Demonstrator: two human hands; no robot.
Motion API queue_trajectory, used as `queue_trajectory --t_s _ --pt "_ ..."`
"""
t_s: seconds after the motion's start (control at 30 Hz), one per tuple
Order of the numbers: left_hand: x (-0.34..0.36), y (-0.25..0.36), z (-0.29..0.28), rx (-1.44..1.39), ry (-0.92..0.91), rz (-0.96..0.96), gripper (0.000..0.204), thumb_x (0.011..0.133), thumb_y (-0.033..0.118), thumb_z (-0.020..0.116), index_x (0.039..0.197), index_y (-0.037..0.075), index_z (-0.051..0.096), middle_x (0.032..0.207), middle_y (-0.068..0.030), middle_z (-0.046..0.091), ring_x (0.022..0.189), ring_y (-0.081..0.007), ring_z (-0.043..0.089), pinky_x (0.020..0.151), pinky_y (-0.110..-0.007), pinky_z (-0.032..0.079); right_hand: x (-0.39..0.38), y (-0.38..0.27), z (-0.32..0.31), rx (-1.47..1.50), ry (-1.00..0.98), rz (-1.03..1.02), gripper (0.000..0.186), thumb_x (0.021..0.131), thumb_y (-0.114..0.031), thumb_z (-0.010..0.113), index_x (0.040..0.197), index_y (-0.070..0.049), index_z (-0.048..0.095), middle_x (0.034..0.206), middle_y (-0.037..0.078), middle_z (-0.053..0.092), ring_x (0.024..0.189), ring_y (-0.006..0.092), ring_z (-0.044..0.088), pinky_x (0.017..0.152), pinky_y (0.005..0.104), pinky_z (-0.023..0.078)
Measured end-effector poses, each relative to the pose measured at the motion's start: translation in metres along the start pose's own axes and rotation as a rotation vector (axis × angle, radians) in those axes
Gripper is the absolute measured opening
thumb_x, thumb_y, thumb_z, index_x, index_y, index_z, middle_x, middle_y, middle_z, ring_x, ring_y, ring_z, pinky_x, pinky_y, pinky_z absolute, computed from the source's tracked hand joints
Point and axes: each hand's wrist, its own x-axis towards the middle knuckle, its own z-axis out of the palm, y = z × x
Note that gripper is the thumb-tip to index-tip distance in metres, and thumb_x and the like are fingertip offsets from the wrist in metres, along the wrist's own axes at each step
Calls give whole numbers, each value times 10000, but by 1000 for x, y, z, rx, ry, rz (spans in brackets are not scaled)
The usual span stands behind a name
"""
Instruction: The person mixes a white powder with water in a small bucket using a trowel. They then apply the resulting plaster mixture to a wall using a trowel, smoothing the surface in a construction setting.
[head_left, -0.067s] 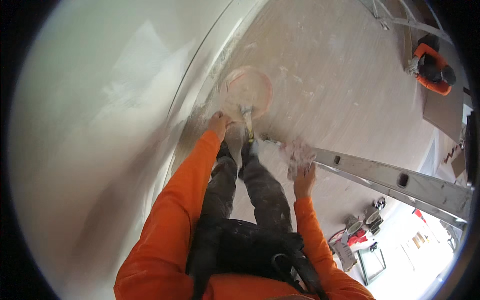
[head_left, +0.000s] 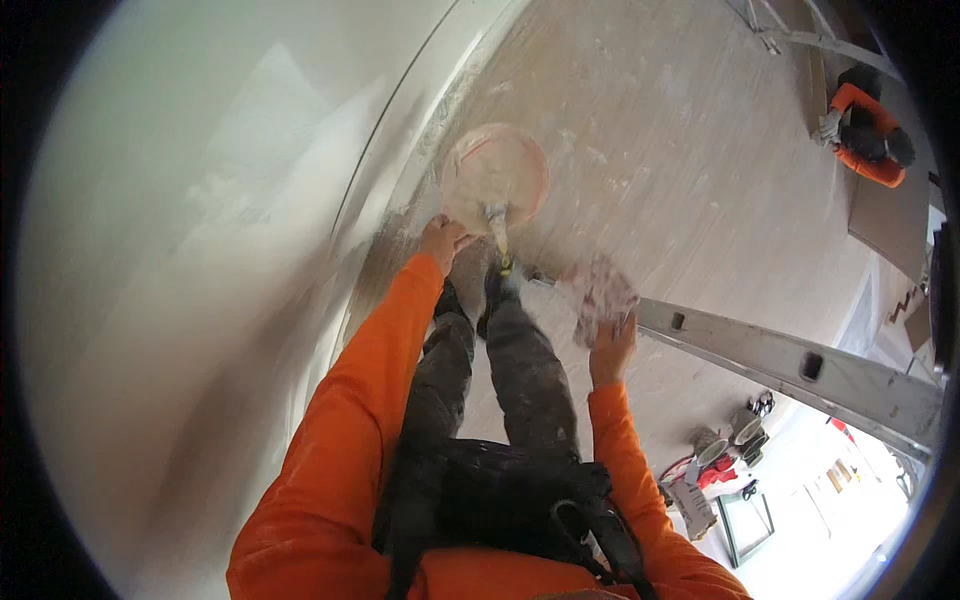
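Observation:
A round bucket [head_left: 520, 170] with a pinkish rim stands in front of my feet, with pale beige stuff inside. A tool with a whitish blade part and a yellow-tipped handle [head_left: 501, 237] leans out over its near rim. My left hand [head_left: 442, 243] is at the bucket's near-left rim, fingers curled against it. Off to the right, my right hand [head_left: 613, 352] grips a crumpled, dusty pinkish-white cloth [head_left: 600, 290], held away from the bucket. The cloth is smeared by motion and hides most of those fingers.
A pale wall [head_left: 200, 250] runs along my left. An aluminium ladder [head_left: 760, 345] reaches in from the right. Beyond it lie several buckets [head_left: 709, 446] and a framed pane [head_left: 746, 525]. A person in orange [head_left: 868, 135] works at the far right beside boards.
The cloth in my right hand has shifted slightly up in the picture. The bucket and my left hand sit a little higher in view. Both holds look the same.

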Motion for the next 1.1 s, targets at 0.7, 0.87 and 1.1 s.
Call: queue_trajectory --t_s 0.7,0.87,1.1 --pt "183 -78 19 884 -192 -435 239 973 300 569 1080 91 614 979 -90 634 897 -200 651 691 -341 560 282 114 183 450 -448 -142 267 948 -130 599 1174 8 635 971 13 668 839 110 600 766 270 491" --pt "162 -32 87 476 -290 114 478 918 337 703 1209 -10 549 1120 -135 639 844 -231 660 706 -332 589 293 140 191 557 -590 -99 336 962 -150 586 1255 16 595 1090 45 662 944 134 604 820 290 497" --pt "208 -86 126 -301 -114 340 432 946 271 659 1291 52 519 1159 -94 633 933 -241 659 758 -351 589 334 178 200 262 -736 -195 276 981 -176 604 1222 -43 629 989 -25 653 825 73 591 720 244 510"
